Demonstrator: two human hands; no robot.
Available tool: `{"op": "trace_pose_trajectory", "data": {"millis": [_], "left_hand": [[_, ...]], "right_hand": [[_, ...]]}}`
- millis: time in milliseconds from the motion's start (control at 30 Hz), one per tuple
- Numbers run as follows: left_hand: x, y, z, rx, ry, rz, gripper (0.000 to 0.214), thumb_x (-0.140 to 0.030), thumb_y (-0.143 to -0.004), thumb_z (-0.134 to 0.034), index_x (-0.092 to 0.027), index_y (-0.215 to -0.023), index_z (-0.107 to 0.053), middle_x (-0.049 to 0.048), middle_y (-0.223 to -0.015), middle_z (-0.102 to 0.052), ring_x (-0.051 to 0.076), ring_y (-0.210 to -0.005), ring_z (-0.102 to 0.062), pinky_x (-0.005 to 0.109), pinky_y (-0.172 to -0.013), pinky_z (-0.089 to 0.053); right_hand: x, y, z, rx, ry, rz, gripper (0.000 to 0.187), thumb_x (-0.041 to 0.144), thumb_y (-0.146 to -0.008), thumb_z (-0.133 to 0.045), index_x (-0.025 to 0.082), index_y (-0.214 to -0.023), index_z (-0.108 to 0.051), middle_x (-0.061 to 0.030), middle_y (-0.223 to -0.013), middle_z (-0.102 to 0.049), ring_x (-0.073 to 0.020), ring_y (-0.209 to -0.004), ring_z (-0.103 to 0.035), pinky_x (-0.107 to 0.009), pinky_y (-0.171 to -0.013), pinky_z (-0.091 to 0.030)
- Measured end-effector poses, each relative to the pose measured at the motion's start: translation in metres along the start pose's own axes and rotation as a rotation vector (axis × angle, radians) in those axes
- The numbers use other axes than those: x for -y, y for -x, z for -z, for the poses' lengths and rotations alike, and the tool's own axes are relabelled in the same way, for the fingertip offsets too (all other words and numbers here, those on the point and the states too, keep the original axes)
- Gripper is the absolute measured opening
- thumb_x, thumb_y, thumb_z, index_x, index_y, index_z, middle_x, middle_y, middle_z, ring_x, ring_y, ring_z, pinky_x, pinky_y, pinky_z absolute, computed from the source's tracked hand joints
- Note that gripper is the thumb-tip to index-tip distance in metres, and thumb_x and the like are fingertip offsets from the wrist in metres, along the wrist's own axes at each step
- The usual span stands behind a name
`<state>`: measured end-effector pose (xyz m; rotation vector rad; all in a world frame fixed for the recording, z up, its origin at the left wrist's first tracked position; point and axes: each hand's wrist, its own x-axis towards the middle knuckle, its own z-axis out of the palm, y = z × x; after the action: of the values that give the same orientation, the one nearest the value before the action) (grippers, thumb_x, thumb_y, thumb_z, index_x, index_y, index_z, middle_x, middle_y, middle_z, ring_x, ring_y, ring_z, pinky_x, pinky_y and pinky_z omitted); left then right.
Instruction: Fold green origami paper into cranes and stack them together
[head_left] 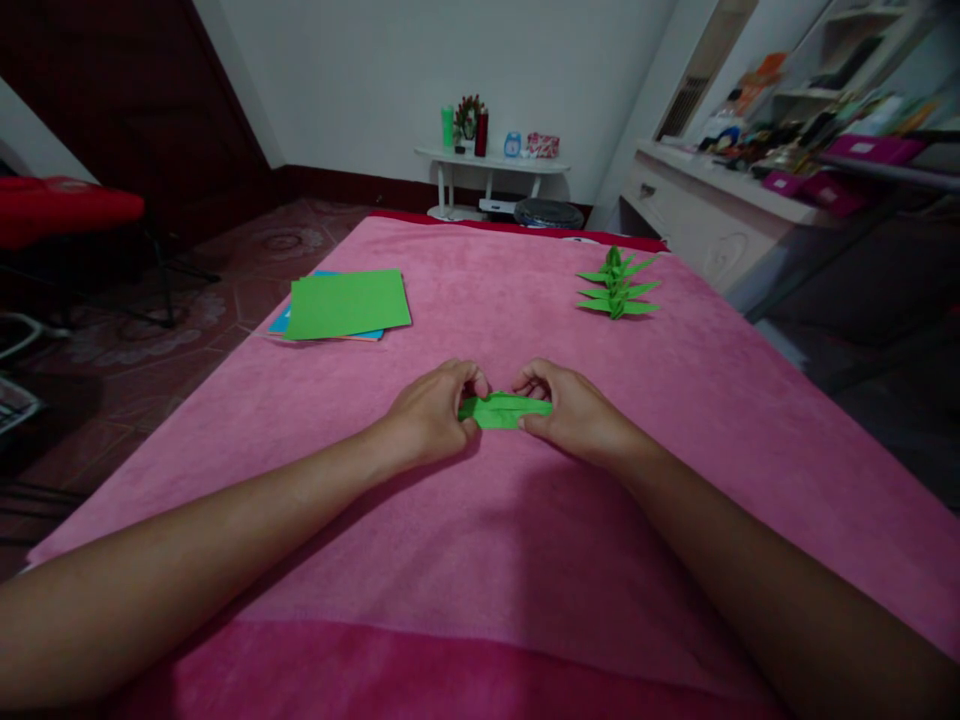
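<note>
Here, in the head view, a narrow piece of folded green paper (pixel 501 411) lay near the middle of the bench (pixel 480 325), on its pink cloth (pixel 300 560), its long sides running roughly level with the far edge. The left hand (pixel 433 410) had hold of its left end, mostly closed, the thumb at the near side and curled fingers at the far side. The right hand (pixel 574 412) gripped the other end in much the same way, nearly closed, its thumb resting on the near side.

Toward the far left corner of the bench, close to the left edge, sat a loose stack of paper: a green sheet (pixel 349 304) on top, with a blue sheet (pixel 280 321) poking out beneath. Spiky green paper figures (pixel 616 298) stood in a row near the far right corner. Past the far edge was a small white stand (pixel 495 157); a white cabinet (pixel 705 195) stood beyond the right edge.
</note>
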<state>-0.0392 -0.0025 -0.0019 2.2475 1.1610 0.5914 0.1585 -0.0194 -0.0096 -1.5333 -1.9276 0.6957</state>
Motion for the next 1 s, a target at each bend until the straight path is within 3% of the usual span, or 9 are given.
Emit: {"op": "trace_pose_trajectory", "data": {"millis": [133, 333, 433, 533, 633, 700, 800, 900, 1000], "left_hand": [[0.004, 0.001, -0.002, -0.019, 0.001, -0.016, 0.029, -0.012, -0.060, -0.054, -0.019, -0.087, -0.054, 0.0008, -0.078, -0.054, 0.014, -0.066, -0.048, 0.027, -0.059, -0.038], [0.010, 0.004, -0.005, -0.052, 0.085, -0.055, 0.037, -0.009, -0.059, -0.055, -0.019, -0.095, -0.056, 0.0006, -0.081, -0.056, 0.014, -0.068, -0.051, 0.027, -0.061, -0.041], [0.010, 0.001, -0.003, -0.083, 0.211, -0.122, 0.052, -0.006, -0.058, -0.057, -0.021, -0.108, -0.056, 0.0047, -0.098, -0.059, 0.018, -0.085, -0.057, 0.030, -0.074, -0.046], [0.007, -0.005, 0.005, -0.227, 0.407, -0.113, 0.063, -0.011, -0.061, -0.066, -0.022, -0.121, -0.051, 0.0101, -0.120, -0.054, 0.023, -0.106, -0.055, 0.036, -0.089, -0.045], [-0.001, -0.010, 0.010, -0.350, 0.665, 0.089, 0.055, -0.027, -0.068, -0.072, -0.017, -0.118, -0.054, 0.0143, -0.119, -0.057, 0.024, -0.102, -0.059, 0.041, -0.091, -0.044], [-0.009, -0.011, 0.010, -0.262, 0.916, 0.193, 0.052, -0.035, -0.070, -0.073, -0.014, -0.115, -0.058, 0.0157, -0.111, -0.063, 0.023, -0.094, -0.062, 0.042, -0.088, -0.045], [-0.023, -0.013, 0.001, -0.060, 1.226, 0.173, 0.043, -0.038, -0.074, -0.069, -0.011, -0.108, -0.065, 0.0149, -0.101, -0.068, 0.022, -0.089, -0.064, 0.039, -0.087, -0.045], [-0.033, -0.020, -0.008, -0.070, 1.312, 0.180, 0.032, -0.037, -0.072, -0.072, -0.010, -0.091, -0.072, 0.0110, -0.085, -0.070, 0.016, -0.074, -0.063, 0.031, -0.079, -0.046], [-0.037, -0.029, -0.012, -0.127, 1.348, 0.210, 0.027, -0.035, -0.067, -0.076, -0.011, -0.078, -0.073, 0.0064, -0.069, -0.068, 0.011, -0.060, -0.058, 0.025, -0.066, -0.045]], "right_hand": [[-0.001, -0.001, 0.003, 0.028, -0.048, -0.018, 0.031, 0.004, -0.056, -0.065, 0.020, -0.082, -0.060, 0.0012, -0.072, -0.061, -0.0121, -0.062, -0.053, -0.022, -0.054, -0.038], [0.002, -0.003, 0.015, 0.187, -0.198, -0.096, 0.020, 0.016, -0.058, -0.069, 0.017, -0.078, -0.066, 0.0025, -0.064, -0.061, -0.0115, -0.058, -0.051, -0.021, -0.050, -0.036], [0.002, -0.004, 0.017, 0.220, -0.243, -0.144, 0.010, 0.017, -0.056, -0.070, 0.016, -0.065, -0.066, 0.0044, -0.055, -0.056, -0.0099, -0.052, -0.046, -0.021, -0.048, -0.031], [0.006, -0.004, 0.016, 0.117, -0.414, -0.219, 0.014, 0.022, -0.054, -0.074, 0.016, -0.057, -0.062, 0.0048, -0.051, -0.054, -0.0094, -0.048, -0.044, -0.022, -0.048, -0.030], [0.013, -0.003, 0.015, -0.091, -0.715, -0.246, 0.021, 0.030, -0.056, -0.077, 0.016, -0.065, -0.064, 0.0024, -0.060, -0.061, -0.0110, -0.053, -0.051, -0.023, -0.053, -0.035], [0.019, -0.001, 0.012, -0.155, -0.881, -0.227, 0.025, 0.033, -0.060, -0.077, 0.017, -0.076, -0.067, -0.0002, -0.069, -0.066, -0.0132, -0.060, -0.056, -0.024, -0.059, -0.040], [0.026, 0.001, 0.006, -0.199, -0.991, -0.156, 0.026, 0.035, -0.066, -0.074, 0.017, -0.084, -0.068, -0.0030, -0.079, -0.069, -0.0162, -0.070, -0.060, -0.027, -0.068, -0.044], [0.033, 0.004, 0.002, -0.271, -0.987, -0.121, 0.023, 0.034, -0.065, -0.076, 0.017, -0.078, -0.066, -0.0018, -0.076, -0.067, -0.0155, -0.069, -0.059, -0.027, -0.068, -0.045], [0.034, 0.008, 0.003, -0.260, -0.929, -0.097, 0.024, 0.036, -0.065, -0.076, 0.019, -0.078, -0.063, 0.0003, -0.071, -0.064, -0.0144, -0.063, -0.056, -0.025, -0.060, -0.043]]}}
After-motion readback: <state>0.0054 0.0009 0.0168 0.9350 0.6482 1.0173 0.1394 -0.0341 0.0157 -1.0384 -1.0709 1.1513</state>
